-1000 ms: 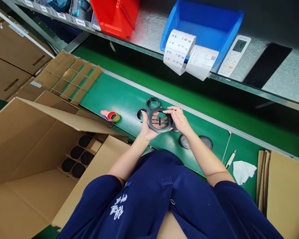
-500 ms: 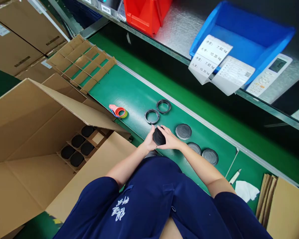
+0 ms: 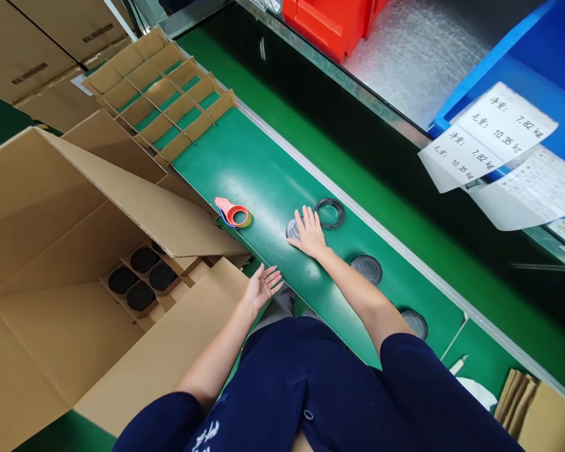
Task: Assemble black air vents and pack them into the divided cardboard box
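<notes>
My right hand (image 3: 309, 233) lies flat with its fingers spread, partly over a round grey disc (image 3: 292, 231) on the green table. Just beyond it rests a black ring (image 3: 330, 213). My left hand (image 3: 263, 285) is palm up at the table's near edge, fingers apart, holding nothing. Another dark disc (image 3: 367, 269) lies beside my right forearm, and one more (image 3: 415, 323) is partly hidden by my right sleeve. A red tape holder (image 3: 234, 213) sits on the table to the left.
An open cardboard box (image 3: 32, 351) at the left holds several black round pieces in a divider. A cardboard grid (image 3: 169, 94) covers the table's far left end. Above stand a red bin (image 3: 327, 25) and a blue bin (image 3: 527, 69). A knife (image 3: 458, 365) lies at the right.
My hands have separated, and the black piece they held is no longer in them. My right hand has moved up onto a disc where a ring lay; my left hand has opened and moved lower left.
</notes>
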### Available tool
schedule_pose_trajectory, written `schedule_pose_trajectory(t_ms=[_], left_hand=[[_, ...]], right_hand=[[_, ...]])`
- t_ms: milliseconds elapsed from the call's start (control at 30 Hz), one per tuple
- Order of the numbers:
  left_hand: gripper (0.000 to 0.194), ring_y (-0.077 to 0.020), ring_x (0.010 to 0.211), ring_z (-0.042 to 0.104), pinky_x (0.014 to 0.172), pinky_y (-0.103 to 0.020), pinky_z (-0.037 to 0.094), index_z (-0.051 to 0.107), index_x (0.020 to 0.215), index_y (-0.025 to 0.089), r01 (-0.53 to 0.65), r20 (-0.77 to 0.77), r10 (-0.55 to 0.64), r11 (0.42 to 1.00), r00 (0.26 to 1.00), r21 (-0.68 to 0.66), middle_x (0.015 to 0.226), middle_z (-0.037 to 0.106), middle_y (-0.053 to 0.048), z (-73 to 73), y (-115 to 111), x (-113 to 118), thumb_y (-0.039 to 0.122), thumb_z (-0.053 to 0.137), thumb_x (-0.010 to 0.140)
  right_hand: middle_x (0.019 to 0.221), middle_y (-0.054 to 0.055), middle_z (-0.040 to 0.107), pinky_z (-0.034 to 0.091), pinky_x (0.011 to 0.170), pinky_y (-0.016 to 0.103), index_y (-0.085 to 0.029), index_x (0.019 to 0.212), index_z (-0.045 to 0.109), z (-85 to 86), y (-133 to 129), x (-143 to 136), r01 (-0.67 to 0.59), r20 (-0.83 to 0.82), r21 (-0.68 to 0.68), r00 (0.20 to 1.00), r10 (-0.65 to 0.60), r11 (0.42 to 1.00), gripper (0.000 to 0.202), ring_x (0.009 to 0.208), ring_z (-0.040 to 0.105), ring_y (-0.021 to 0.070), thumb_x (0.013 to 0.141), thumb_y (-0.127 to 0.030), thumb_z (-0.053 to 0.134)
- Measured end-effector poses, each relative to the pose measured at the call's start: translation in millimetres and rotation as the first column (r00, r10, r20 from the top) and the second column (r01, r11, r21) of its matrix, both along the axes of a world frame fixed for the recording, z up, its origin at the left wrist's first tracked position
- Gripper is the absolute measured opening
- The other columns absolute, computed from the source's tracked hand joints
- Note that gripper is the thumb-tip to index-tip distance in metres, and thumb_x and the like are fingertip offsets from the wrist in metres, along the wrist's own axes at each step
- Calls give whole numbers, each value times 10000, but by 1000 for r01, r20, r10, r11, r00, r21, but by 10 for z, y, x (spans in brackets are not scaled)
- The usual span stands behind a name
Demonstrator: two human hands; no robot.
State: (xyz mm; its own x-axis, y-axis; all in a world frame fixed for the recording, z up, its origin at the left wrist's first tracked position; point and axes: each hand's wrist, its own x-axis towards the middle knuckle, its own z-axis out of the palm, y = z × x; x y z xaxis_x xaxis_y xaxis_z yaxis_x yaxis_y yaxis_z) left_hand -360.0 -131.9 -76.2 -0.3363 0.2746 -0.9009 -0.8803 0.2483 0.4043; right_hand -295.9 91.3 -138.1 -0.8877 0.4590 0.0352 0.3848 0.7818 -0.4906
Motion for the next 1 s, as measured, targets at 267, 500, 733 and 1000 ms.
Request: schedule_pose_trajectory(t_ms=[267,500,733,1000], left_hand=[[210,-255,1244,605,1099,-405,480,648,1106,190,202,-340,-272,953,900,-227,1265,647,-128,-218,327,-206,292,578,936],[1267,-497,1568,-38,1221,-727,41,226,1627,221,616,-704,-707,526,-67,-587,1722,67,-214,-142,1301,109,449,940,605],[1261,-518,1544,82,1134,-780,230,99,1655,286,549,-513,-834,336,-204,-765,1684,99,-271,-337,1441,287,357,881,668],[1151,-471,1510,189,1216,-660,240,322,1606,312,481,-851,-525,750,15,-454,1619,253,-180,412,-450,485,496,883,617]], right_hand=[[1710,187,172,57,1297,500,-69,1622,288,-8,-99,-184,-8,66,-44,998,11,999,736,1598,127,301,1032,-488,423],[1645,294,232,194,1139,750,-97,1589,337,453,-276,1284,631,214,7,757,-618,776,868,1507,195,495,921,-622,512],[1666,269,118,323,1015,782,-281,1612,255,-516,-115,2265,551,424,44,745,-515,834,1034,1492,213,525,746,-720,609],[1496,287,406,358,1126,671,-166,1590,295,159,-141,1838,341,256,-152,920,-296,928,1134,1435,364,501,667,-715,657]])
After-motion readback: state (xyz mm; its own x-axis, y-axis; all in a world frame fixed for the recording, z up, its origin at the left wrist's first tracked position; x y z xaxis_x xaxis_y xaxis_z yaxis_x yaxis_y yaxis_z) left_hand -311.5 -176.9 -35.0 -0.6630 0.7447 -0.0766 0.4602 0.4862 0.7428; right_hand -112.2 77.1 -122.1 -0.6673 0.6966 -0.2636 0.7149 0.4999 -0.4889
